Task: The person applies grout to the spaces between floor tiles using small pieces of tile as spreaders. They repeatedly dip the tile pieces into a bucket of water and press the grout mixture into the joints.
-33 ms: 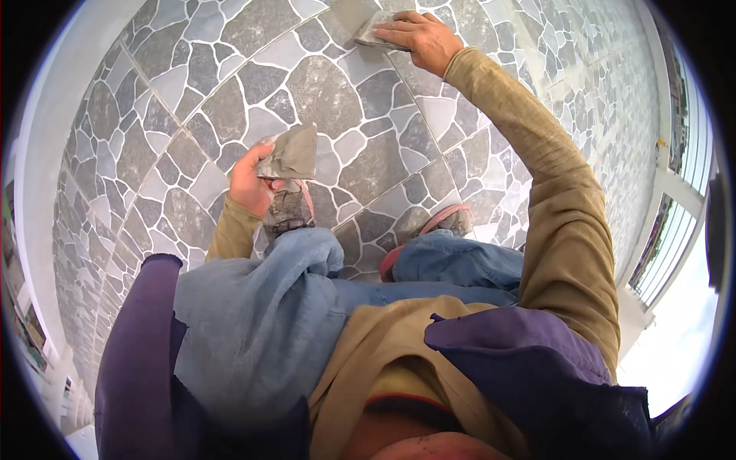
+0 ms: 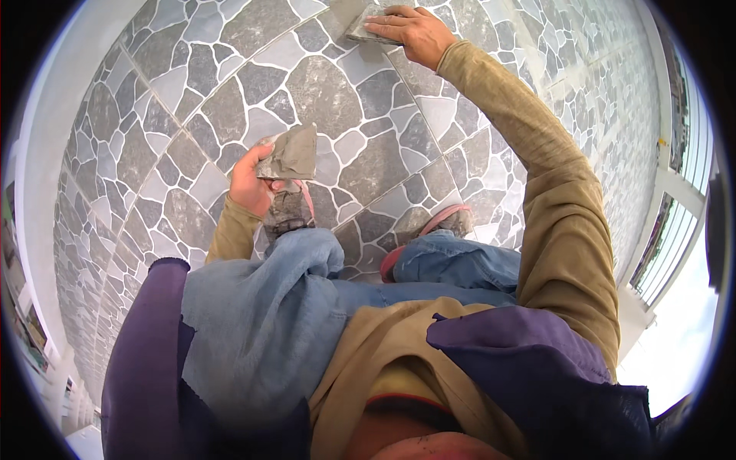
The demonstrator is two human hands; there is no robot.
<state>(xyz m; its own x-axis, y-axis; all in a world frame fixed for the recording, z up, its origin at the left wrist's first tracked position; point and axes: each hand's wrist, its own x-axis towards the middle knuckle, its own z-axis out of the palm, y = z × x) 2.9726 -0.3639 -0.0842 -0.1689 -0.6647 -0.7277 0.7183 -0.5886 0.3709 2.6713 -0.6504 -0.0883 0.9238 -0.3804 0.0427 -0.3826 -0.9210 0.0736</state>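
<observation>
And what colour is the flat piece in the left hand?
Grey; the piece shows best in head view.

Floor [image 2: 322, 92] ahead, tiles running out past both hands. My left hand [image 2: 251, 184] is near, left of centre, holding a slab [image 2: 290, 153]; slab sits to the right of the palm, just ahead of my left shoe [image 2: 287, 208] in this view. Right hand [image 2: 424, 37] is farther forward and to the right, fingers on top of a pad [image 2: 372, 29], pad pointing left, on the floor. Right shoe [image 2: 454, 221] is right of the left one, well behind the pad. Ledge or wall [image 2: 44, 146] far left; railing [image 2: 668, 253] far right.
</observation>
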